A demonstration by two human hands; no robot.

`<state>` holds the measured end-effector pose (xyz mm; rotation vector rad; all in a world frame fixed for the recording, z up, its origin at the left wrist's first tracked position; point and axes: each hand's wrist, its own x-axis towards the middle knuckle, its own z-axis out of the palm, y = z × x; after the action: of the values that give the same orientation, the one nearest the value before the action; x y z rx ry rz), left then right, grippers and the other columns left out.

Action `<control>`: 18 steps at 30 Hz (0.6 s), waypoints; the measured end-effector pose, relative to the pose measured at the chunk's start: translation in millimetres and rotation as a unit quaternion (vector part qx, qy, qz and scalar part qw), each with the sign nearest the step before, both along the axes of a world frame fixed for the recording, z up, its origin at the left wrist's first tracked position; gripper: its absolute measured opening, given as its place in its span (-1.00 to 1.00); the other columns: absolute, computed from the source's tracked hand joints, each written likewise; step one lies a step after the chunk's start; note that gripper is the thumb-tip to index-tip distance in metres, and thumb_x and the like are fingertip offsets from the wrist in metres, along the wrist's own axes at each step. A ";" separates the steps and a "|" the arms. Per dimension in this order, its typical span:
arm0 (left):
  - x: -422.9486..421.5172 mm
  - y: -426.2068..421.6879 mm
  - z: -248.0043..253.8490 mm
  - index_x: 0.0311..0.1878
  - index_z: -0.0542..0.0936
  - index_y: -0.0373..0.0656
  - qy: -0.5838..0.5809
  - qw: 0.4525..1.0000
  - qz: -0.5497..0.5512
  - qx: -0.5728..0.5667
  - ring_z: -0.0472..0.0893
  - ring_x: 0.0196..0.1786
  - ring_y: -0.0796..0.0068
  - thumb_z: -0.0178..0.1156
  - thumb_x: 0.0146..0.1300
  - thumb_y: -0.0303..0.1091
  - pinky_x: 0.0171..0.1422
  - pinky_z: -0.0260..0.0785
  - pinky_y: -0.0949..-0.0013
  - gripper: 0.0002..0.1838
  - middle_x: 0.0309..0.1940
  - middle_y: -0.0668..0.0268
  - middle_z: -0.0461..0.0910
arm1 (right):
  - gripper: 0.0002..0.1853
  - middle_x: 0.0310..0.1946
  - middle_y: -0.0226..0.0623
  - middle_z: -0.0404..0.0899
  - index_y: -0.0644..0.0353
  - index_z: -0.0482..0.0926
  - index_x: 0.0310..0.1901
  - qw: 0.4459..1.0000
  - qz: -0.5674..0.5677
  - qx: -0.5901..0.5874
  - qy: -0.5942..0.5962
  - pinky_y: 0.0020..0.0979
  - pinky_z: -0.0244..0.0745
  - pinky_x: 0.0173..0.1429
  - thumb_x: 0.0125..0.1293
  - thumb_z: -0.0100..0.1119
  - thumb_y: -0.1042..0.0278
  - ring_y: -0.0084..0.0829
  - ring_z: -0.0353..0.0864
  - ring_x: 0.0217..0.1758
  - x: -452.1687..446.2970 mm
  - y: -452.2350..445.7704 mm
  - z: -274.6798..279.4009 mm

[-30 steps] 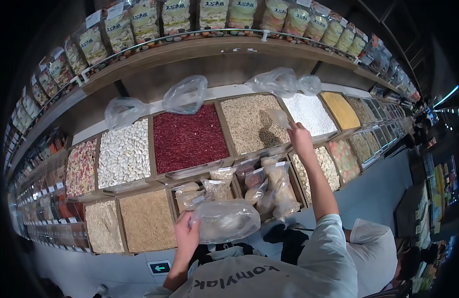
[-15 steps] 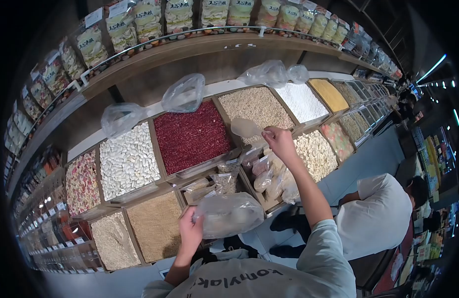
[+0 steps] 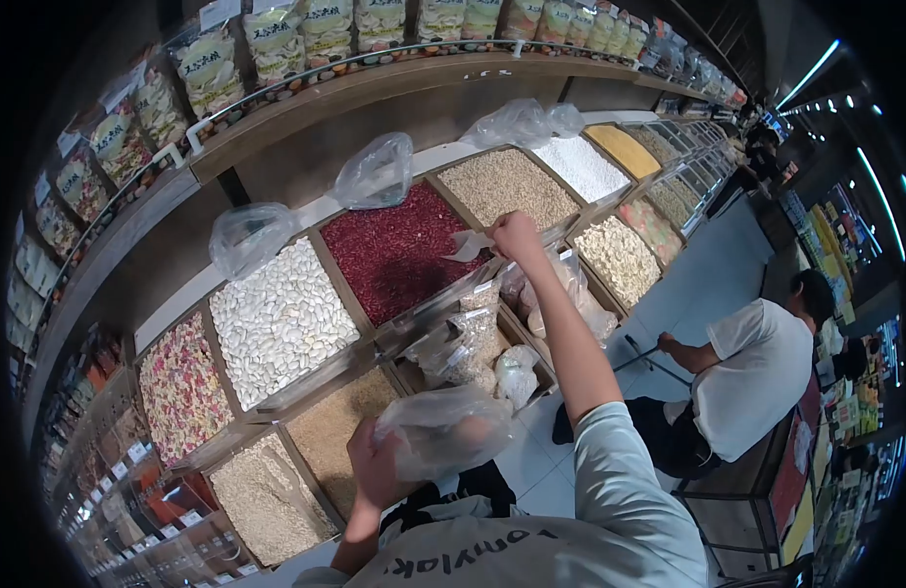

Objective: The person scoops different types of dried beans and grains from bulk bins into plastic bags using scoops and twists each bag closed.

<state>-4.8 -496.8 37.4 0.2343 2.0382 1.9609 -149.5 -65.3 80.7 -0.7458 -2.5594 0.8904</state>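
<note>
My right hand [image 3: 515,235] is closed on the handle of a translucent scoop [image 3: 466,246], held over the right side of the dark red bean bin [image 3: 389,245]. Whether the scoop touches the beans is unclear. My left hand [image 3: 372,459] is closed round the edge of a clear plastic bag [image 3: 443,431], which hangs in front of the grain bins near my body. What the bag holds is hard to make out. Just beyond it, small filled packets [image 3: 478,338] stand in a wooden compartment.
White beans [image 3: 281,318] lie left of the red ones, pale grain [image 3: 507,186] to the right. Plastic bags [image 3: 375,171] rest along the back ledge under a shelf [image 3: 345,93] of packages. A seated person [image 3: 752,377] is at the right.
The scoop in my right hand has moved left from the pale grain bin to the red bean bin. My left hand still holds the bag. The view has turned, showing more of the seated person.
</note>
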 end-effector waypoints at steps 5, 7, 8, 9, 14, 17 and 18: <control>-8.4 -18.0 -7.5 -0.21 0.54 -0.35 0.028 0.999 -0.018 -0.027 0.51 -0.31 0.61 0.14 0.14 -0.60 -0.23 0.40 0.41 -0.87 -0.43 0.31 0.54 | -0.81 -0.62 -0.23 0.64 0.37 0.67 -0.38 0.958 -0.009 -0.286 0.028 -0.48 0.30 -0.68 0.25 0.26 0.39 -0.56 0.44 -0.76 -7.1 -25.1 -34.9; -14.5 -22.1 -13.3 -0.20 0.55 -0.35 0.028 0.998 -0.012 -0.046 0.51 -0.31 0.59 0.13 0.16 -0.60 -0.22 0.40 0.41 -0.86 -0.43 0.29 0.55 | -0.78 -0.58 -0.23 0.65 0.37 0.65 -0.36 0.928 -0.022 -0.369 0.053 -0.51 0.25 -0.71 0.29 0.27 0.34 -0.60 0.39 -0.77 -9.9 -39.8 -62.8; -19.4 -24.8 -21.0 -0.18 0.56 -0.35 0.052 0.998 -0.012 -0.046 0.52 -0.32 0.58 0.12 0.17 -0.60 -0.22 0.41 0.40 -0.85 -0.42 0.29 0.56 | -0.73 -0.60 -0.27 0.61 0.35 0.61 -0.36 0.903 -0.029 -0.427 0.047 -0.51 0.20 -0.73 0.32 0.27 0.27 -0.61 0.35 -0.78 -11.2 -47.2 -75.5; -22.3 -26.9 -25.6 -0.16 0.57 -0.36 0.075 0.996 -0.012 -0.045 0.52 -0.33 0.57 0.11 0.17 -0.60 -0.22 0.42 0.40 -0.84 -0.41 0.28 0.57 | -0.69 -0.61 -0.30 0.57 0.33 0.57 -0.36 0.874 -0.036 -0.483 0.041 -0.51 0.14 -0.74 0.36 0.28 0.20 -0.61 0.31 -0.80 -11.0 -54.6 -83.2; -37.4 -27.4 -3.7 -0.10 0.57 -0.35 0.012 1.000 -0.008 -0.004 0.55 -0.31 0.57 0.14 0.26 -0.55 -0.22 0.43 0.41 -0.83 -0.40 0.29 0.58 | -0.60 -0.71 -0.49 0.33 0.24 0.53 -0.42 0.860 -0.045 -0.509 0.014 -0.50 -0.01 -0.76 0.41 0.24 0.05 -0.63 0.18 -0.81 -13.6 -88.0 -89.5; -50.9 -25.9 -27.9 0.02 0.53 -0.32 -0.032 0.999 -0.024 0.032 0.57 -0.32 0.59 0.19 0.33 -0.50 -0.25 0.45 0.45 -0.77 -0.36 0.29 0.57 | -0.59 -0.71 -0.49 0.34 0.21 0.52 -0.44 0.875 -0.036 -0.476 0.080 -0.49 -0.03 -0.75 0.42 0.21 0.03 -0.63 0.16 -0.80 -7.5 -95.3 -98.3; -53.5 -24.3 -29.4 0.09 0.51 -0.29 -0.043 0.997 -0.034 0.059 0.58 -0.33 0.59 0.21 0.35 -0.46 -0.28 0.47 0.47 -0.72 -0.34 0.29 0.57 | -0.59 -0.71 -0.50 0.34 0.20 0.51 -0.45 0.871 -0.035 -0.481 0.091 -0.49 -0.03 -0.75 0.43 0.20 0.03 -0.63 0.16 -0.80 -1.0 -95.0 -96.9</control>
<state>-58.3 -521.1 8.0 0.2371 1.8401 2.0152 -150.5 -160.4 -16.2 -0.9114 -1.7870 2.1221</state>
